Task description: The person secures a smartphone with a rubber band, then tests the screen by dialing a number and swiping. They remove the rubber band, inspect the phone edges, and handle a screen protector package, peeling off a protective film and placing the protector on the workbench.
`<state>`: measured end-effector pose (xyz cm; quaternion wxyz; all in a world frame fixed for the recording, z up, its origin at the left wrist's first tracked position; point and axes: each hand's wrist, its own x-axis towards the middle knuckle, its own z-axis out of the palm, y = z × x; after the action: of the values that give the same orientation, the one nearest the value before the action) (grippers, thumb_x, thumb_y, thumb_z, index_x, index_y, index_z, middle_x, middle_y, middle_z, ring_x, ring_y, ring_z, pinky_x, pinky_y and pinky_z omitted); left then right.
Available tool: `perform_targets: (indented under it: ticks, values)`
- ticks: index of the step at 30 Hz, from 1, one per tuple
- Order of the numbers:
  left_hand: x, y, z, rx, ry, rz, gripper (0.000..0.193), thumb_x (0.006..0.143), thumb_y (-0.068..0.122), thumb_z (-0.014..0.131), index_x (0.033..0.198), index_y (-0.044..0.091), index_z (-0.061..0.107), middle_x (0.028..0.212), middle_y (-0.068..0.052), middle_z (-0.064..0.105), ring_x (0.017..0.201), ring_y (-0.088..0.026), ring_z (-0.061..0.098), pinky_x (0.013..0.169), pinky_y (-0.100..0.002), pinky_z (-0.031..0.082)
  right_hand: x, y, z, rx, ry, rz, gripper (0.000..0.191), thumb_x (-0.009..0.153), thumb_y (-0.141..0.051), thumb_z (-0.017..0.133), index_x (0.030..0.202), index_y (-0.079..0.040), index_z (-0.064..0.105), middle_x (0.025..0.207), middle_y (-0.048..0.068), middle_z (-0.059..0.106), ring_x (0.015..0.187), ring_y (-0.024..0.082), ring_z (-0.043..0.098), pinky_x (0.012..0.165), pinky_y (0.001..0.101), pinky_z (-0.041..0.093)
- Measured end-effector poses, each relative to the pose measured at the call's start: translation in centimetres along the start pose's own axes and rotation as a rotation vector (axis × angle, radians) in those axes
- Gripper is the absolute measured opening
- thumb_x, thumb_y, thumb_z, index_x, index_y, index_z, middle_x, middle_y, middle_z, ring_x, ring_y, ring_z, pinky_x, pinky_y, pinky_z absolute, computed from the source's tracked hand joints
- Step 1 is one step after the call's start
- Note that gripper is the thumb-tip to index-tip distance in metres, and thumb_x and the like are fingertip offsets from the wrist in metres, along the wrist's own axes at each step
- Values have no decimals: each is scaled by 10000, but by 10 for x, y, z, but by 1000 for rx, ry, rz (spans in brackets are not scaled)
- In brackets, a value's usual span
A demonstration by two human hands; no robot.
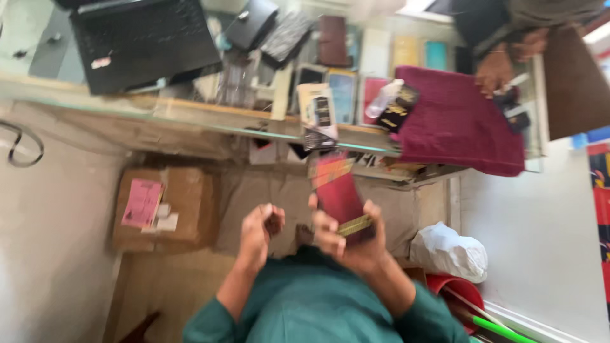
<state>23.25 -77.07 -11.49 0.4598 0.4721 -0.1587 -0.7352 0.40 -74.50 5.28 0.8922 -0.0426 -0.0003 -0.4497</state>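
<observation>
Right hand (346, 238) is grasping a flat red packet (337, 194) with a gold strip, holding it upright below the counter (190, 117) edge. Left hand (259, 228) is curling closed just beside it (contents too blurred to tell). Packet is being handled, unopened. Brown box (168, 206) with pink label (142, 203) is sitting left; maroon cloth (457, 121) is lying on the counter.

A black laptop (143, 41) is being kept on the glass counter (190, 117), beside a maroon towel (460, 124). A brown cardboard box (166, 208) and what is probably a white plastic bag (448, 252) are being stored below.
</observation>
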Motion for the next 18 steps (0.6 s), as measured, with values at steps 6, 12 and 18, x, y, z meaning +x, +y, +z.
perform_targets:
  ticks: [6,12,18]
  values:
    - [67,119,-44,-134,62,151,146,1010,241,608,966,109,654,928,-54,732,790,-143,673,706,-303,529,124,-5,51,-79,-145,0,962,923,-553,736,1560,22,302,996,52,478,763,153,527,708,306,453]
    - [177,241,-119,-502,264,85,259,1022,373,615,1087,124,581,951,-45,683,847,-170,660,737,-336,550,215,47,57,-39,-148,-90,989,917,-563,751,1565,22,285,1017,67,480,786,176,546,693,309,472]
    - [255,308,-167,-670,418,0,513,963,578,483,1108,109,633,953,-83,656,835,-247,602,776,-419,541,278,90,41,10,-68,-126,1001,915,-565,749,1571,31,284,1024,69,478,800,186,550,710,316,477]
